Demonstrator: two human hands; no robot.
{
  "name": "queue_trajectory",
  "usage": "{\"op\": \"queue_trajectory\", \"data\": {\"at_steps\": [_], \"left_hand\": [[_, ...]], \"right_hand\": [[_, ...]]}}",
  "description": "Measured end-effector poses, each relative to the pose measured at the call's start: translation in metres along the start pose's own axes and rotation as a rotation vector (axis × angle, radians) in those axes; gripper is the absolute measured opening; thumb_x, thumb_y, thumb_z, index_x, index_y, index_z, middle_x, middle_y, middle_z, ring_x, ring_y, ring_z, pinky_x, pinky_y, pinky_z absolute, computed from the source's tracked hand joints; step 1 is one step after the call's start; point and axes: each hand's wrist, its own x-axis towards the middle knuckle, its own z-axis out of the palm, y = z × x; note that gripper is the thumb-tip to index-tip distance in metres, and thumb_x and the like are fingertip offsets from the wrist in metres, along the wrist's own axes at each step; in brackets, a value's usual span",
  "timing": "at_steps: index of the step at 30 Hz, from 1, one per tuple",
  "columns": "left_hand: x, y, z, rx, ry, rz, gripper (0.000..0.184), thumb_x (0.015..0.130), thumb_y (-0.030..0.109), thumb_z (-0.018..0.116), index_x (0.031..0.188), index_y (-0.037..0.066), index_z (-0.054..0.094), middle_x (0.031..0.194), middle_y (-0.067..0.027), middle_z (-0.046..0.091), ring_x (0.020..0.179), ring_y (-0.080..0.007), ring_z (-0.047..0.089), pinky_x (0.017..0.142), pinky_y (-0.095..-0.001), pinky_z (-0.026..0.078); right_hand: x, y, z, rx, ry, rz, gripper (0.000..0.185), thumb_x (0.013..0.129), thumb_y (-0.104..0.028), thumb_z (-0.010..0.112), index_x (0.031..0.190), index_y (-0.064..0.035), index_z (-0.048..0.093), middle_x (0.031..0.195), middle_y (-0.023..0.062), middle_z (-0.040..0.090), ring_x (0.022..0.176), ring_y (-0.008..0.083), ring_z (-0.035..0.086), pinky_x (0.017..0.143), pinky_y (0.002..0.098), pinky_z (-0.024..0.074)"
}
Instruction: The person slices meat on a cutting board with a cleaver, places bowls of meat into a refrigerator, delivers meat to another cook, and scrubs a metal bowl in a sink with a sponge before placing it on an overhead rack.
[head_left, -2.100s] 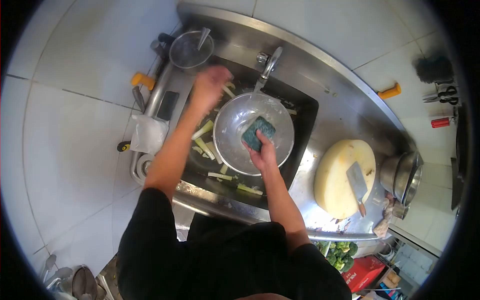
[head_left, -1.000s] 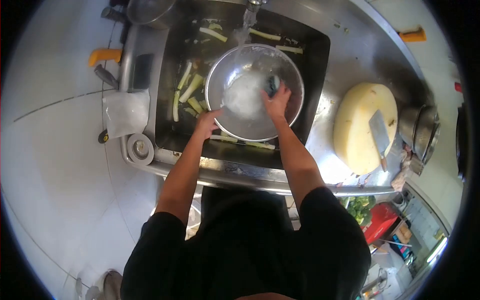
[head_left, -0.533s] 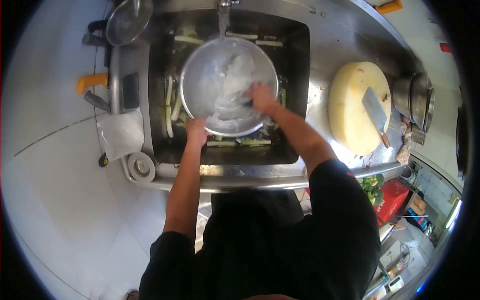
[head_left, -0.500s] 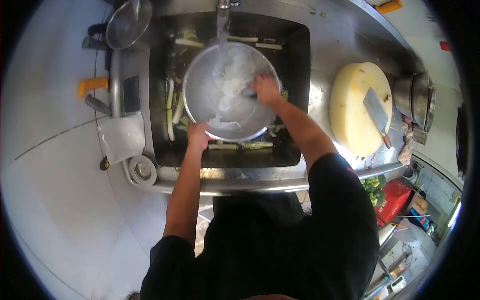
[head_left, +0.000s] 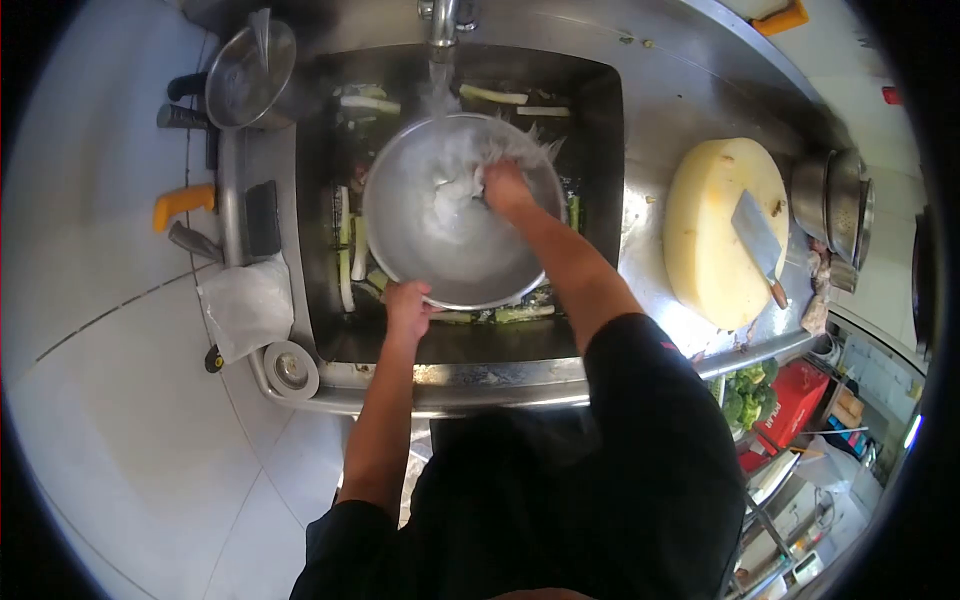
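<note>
A metal bowl [head_left: 470, 270] sits in the dark sink [head_left: 480, 345], with foamy water moving inside it. Its near-left rim is gripped by my left hand [head_left: 408, 308]. Inside the bowl, toward its upper right, my right hand [head_left: 503, 187] is closed; what it holds is hidden by foam and splashes. Water runs from the faucet [head_left: 441, 35] at the bowl's far edge. Around the bowl lie pale green stalks [head_left: 360, 247] in the sink.
On the right counter, a thick round cutting board [head_left: 705, 230] bears a cleaver [head_left: 757, 235]. Stacked metal bowls [head_left: 828, 200] stand beyond it. At the left are a metal pot [head_left: 245, 85], an orange handle [head_left: 184, 203], a plastic bag [head_left: 250, 308] and a white roll [head_left: 290, 370].
The sponge seen earlier in my right hand is now out of sight. My left hand came down to the bowl's rim. Since the last frames, my right hand has shifted slightly left within the bowl.
</note>
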Motion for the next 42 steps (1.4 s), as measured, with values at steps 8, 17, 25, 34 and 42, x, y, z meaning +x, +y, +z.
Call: {"op": "queue_trajectory", "data": {"at_steps": [8, 17, 25, 34, 42], "left_hand": [[0.045, -0.011, -0.019, -0.032, -0.042, 0.026, 0.033, 0.074, -0.004, 0.058, 0.106, 0.0, 0.053, 0.086, -0.0142, 0.06, 0.071, -0.0323, 0.066, 0.058, -0.0528, 0.061], [0.054, -0.029, -0.018, 0.099, -0.131, -0.011, 0.034, 0.072, -0.005, 0.058, 0.106, -0.005, 0.055, 0.089, -0.0142, 0.06, 0.071, -0.0318, 0.066, 0.056, -0.0487, 0.062], [0.009, -0.007, -0.006, 0.087, -0.039, 0.096, 0.044, 0.071, -0.004, 0.058, 0.114, -0.008, 0.051, 0.093, -0.0169, 0.061, 0.073, -0.0333, 0.066, 0.053, -0.0488, 0.063], [0.034, -0.023, 0.005, 0.025, -0.17, -0.044, 0.029, 0.074, -0.007, 0.057, 0.101, 0.0, 0.057, 0.089, -0.0128, 0.06, 0.072, -0.0312, 0.065, 0.052, -0.0468, 0.06], [0.03, -0.008, -0.005, 0.181, -0.179, 0.057, 0.041, 0.075, -0.005, 0.058, 0.115, 0.0, 0.053, 0.098, -0.0162, 0.063, 0.082, -0.0341, 0.068, 0.057, -0.0473, 0.063]], "right_hand": [[-0.055, -0.06, -0.001, 0.604, -0.162, -0.269, 0.042, 0.073, -0.017, 0.072, 0.114, -0.0075, 0.067, 0.108, 0.0204, 0.061, 0.107, 0.0362, 0.058, 0.094, 0.05, 0.0465], [0.009, -0.101, 0.02, 0.309, -0.026, 0.069, 0.03, 0.087, -0.014, 0.064, 0.117, -0.0096, 0.066, 0.113, 0.0192, 0.059, 0.107, 0.0378, 0.056, 0.096, 0.0509, 0.0446], [0.0, 0.026, -0.081, 0.107, -0.186, 0.018, 0.046, 0.087, 0.0, 0.052, 0.13, -0.0118, 0.061, 0.139, 0.022, 0.048, 0.126, 0.0407, 0.048, 0.109, 0.0502, 0.0389], [-0.028, -0.145, -0.036, 1.017, 0.011, -0.019, 0.063, 0.078, -0.006, 0.066, 0.139, -0.006, 0.049, 0.133, 0.0263, 0.051, 0.128, 0.047, 0.044, 0.113, 0.0496, 0.0353], [0.024, 0.06, -0.056, -0.254, 0.066, -0.202, 0.049, 0.081, -0.017, 0.071, 0.13, -0.0166, 0.062, 0.129, 0.0141, 0.056, 0.123, 0.0352, 0.05, 0.109, 0.0477, 0.0409]]}}
